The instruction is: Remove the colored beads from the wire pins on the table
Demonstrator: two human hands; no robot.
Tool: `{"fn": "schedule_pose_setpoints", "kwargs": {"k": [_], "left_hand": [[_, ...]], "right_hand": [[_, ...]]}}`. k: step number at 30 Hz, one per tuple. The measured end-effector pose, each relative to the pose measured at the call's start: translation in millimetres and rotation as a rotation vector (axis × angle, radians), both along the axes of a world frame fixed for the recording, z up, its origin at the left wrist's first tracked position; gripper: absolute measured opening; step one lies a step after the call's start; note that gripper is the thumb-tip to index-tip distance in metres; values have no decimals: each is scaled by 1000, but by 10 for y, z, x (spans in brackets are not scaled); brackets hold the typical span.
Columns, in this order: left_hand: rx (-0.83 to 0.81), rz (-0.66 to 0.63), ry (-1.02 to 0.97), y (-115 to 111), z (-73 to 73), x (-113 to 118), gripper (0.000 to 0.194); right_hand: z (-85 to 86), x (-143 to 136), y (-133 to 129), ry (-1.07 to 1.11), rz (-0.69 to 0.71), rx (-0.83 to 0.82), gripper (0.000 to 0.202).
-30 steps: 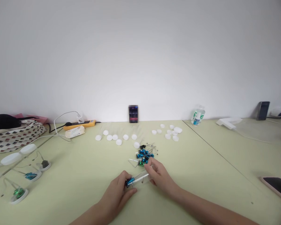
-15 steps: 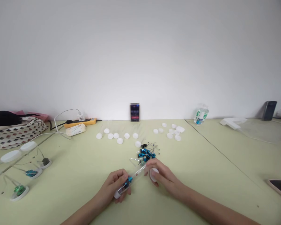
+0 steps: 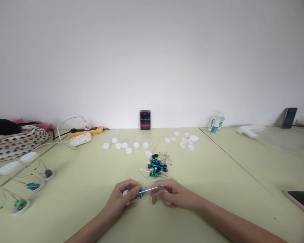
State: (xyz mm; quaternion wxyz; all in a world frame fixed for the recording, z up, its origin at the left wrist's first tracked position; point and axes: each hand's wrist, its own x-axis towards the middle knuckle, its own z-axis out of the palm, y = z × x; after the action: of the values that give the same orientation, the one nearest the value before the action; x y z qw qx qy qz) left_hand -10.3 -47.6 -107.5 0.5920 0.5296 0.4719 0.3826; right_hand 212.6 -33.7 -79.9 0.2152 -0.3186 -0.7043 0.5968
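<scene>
Low over the table, my left hand (image 3: 123, 195) is closed around one end of a clear plastic tube (image 3: 149, 190), which lies nearly level. Inside it shows a small blue metal part (image 3: 141, 192) with a thin wire running to the right. A white end piece (image 3: 126, 193) peeks out by the left fingers. My right hand (image 3: 178, 194) grips a white round cap (image 3: 165, 191) at the tube's other end; fingers hide whether cap and tube are joined. Just beyond the hands lies a pile of blue, black and green metal parts (image 3: 157, 165) with wires.
White caps (image 3: 128, 151) with faint clear tubes stand behind the pile; more white caps (image 3: 191, 147) lie to the right. At left, metal parts (image 3: 20, 204) rest in toppled tubes. A power strip (image 3: 96, 130), a bottle (image 3: 216, 124) and phones (image 3: 145, 120) sit around the edges.
The tube has turned from slanting to nearly level. My right hand has moved slightly down with its white cap against the tube's right end. The view has shifted slightly.
</scene>
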Motion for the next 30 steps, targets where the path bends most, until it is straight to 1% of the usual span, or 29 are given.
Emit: {"fn": "schedule_pose_setpoints", "kwargs": {"k": [2,5,8,11,15,17,18,21,23,25,27,30], "left_hand": [[39,129,46,27,-15,-20,33],[66,312,82,104,-53,-105,32],[82,425,59,180,-74,-210,32],[117,492,71,211,-65,-279,33],[192,566,103,207,-57,-339,32],[251,606,115,218,-64,-385,31],[291,629,133,232,-68,-416,31],[472,719,263,302,-70,-543,30],[634,771,400,369,-63,-645,27],[754,788,525,448,-61,-746,22],[760,780,607,538,-77,-839,22],[659,737,672,696,-143,-959,30]], "right_hand": [[-34,36,46,28,-76,-47,24],[-112,92,129,43,-245,-66,19],[-181,107,191,49,-369,-57,18],[-192,78,204,40,-439,-46,18],[-143,82,184,-18,-454,-33,19],[-132,128,179,-71,-473,29,22],[-135,159,181,-103,-507,91,23],[-171,251,213,-147,-706,324,20],[-203,306,264,-116,-806,380,19],[-231,368,346,-81,-877,377,24],[-261,462,460,-79,-966,369,30],[-316,692,672,-86,-1102,368,39]]}}
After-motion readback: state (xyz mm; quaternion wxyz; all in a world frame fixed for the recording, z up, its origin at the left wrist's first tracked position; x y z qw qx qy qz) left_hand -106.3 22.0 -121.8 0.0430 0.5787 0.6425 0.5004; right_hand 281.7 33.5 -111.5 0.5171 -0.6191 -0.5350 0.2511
